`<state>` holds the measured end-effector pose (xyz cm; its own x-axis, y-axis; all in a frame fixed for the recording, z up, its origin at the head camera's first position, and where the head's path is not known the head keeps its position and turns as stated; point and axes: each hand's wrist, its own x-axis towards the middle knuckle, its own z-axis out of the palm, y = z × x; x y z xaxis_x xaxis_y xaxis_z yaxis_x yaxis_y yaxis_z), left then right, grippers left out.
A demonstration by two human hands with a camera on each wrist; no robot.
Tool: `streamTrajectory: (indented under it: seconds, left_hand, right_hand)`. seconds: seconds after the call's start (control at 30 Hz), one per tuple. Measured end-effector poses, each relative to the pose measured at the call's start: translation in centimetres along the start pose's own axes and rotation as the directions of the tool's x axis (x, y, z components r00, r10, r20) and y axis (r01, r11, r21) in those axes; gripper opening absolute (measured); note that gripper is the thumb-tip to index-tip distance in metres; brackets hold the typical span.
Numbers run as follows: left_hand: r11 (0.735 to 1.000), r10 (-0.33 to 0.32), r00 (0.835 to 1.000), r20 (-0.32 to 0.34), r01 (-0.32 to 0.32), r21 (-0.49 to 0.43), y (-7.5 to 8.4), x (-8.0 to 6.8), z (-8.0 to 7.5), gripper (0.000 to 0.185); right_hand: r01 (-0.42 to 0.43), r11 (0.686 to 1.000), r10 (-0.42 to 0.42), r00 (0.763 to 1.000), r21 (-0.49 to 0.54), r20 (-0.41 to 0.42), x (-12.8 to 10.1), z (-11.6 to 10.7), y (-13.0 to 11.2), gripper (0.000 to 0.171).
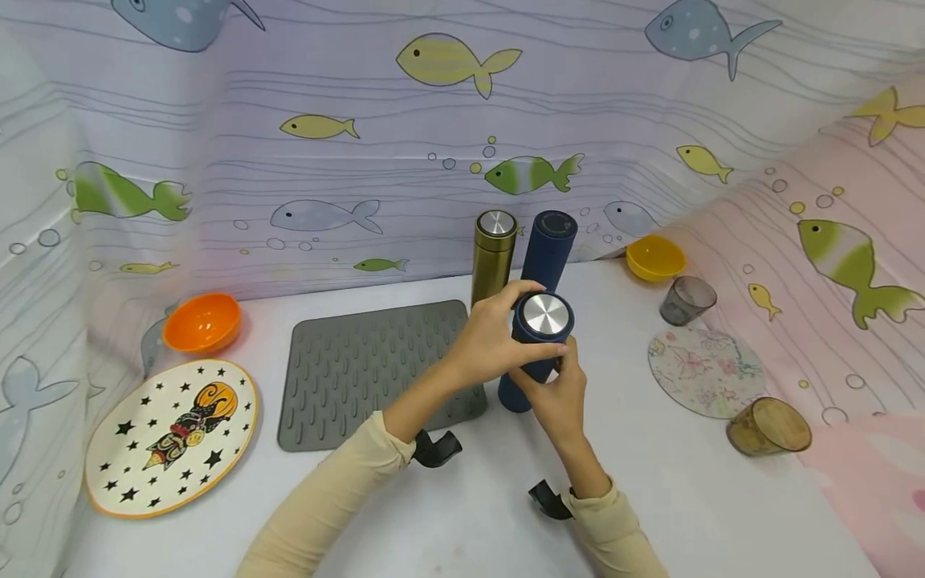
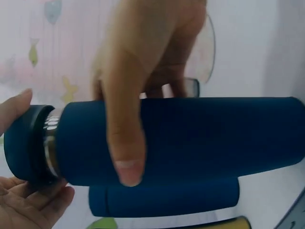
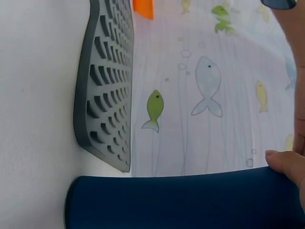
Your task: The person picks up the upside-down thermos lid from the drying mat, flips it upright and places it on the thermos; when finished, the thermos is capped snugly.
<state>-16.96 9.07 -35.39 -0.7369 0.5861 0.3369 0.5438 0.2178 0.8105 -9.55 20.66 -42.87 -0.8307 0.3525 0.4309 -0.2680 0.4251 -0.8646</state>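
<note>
A dark blue thermos bottle (image 2: 205,133) stands upright on the white table in front of me. My left hand (image 1: 491,341) grips its cap (image 1: 545,313), which has a round brushed-steel top. Below it, my right hand (image 1: 560,393) holds the bottle's upper body, its thumb across the near side. Between cap and body a shiny steel neck (image 2: 51,143) shows in the left wrist view. Just behind stand a second blue thermos (image 1: 551,249) and a gold thermos (image 1: 493,261), both capped.
Left of the bottles lies a grey ribbed mat (image 1: 376,377). Farther left are an orange bowl (image 1: 202,323) and a star-patterned plate (image 1: 173,437). On the right are a yellow bowl (image 1: 655,258), a grey glass (image 1: 688,301), a floral round mat (image 1: 704,371) and an amber glass (image 1: 769,427).
</note>
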Motion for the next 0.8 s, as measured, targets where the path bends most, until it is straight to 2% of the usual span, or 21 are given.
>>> streamTrajectory:
  seconds: [0.07,0.17,0.33,0.43,0.53,0.6,0.67,0.8]
  left_hand:
    - [1.0,-0.002,1.0,-0.016,0.002,-0.004,-0.3,-0.2,0.2,0.075]
    - [1.0,0.014,0.999,-0.045,-0.013,0.025,-0.7,-0.6,0.7,0.075]
    - [0.997,0.025,0.997,-0.079,-0.02,0.069,-1.5,-0.9,1.3,0.075]
    - [0.999,0.019,1.0,-0.006,-0.019,-0.038,-1.9,-0.6,1.3,0.072]
    - [0.989,-0.006,0.996,0.094,0.02,-0.146,-2.2,-0.1,1.2,0.088]
    - [0.984,-0.013,0.993,0.117,0.034,-0.175,-2.5,0.2,1.4,0.096]
    - [0.979,-0.005,0.994,0.11,0.027,-0.204,-2.8,0.3,1.6,0.099]
    - [0.92,0.05,0.989,0.142,0.01,-0.393,-3.5,0.2,1.9,0.086]
  right_hand:
    - [0.015,1.0,-0.015,1.0,-0.014,0.004,0.1,-0.1,-1.2,0.062]
    - [0.033,0.999,-0.033,0.999,-0.031,0.004,0.1,0.0,-1.6,0.064]
    - [0.06,0.998,-0.06,0.998,-0.034,0.003,0.0,0.5,0.9,0.066]
    - [0.052,0.998,-0.052,0.999,-0.03,0.009,0.1,0.5,2.3,0.068]
    - [0.021,0.999,-0.021,1.0,-0.028,0.008,0.1,0.4,2.6,0.07]
    - [0.0,1.0,0.0,1.0,-0.03,0.008,0.1,0.4,2.5,0.069]
    - [-0.008,0.999,0.009,1.0,-0.031,0.011,0.0,0.4,2.3,0.069]
    - [-0.013,0.999,0.014,1.0,-0.04,0.021,-0.2,0.2,0.9,0.07]
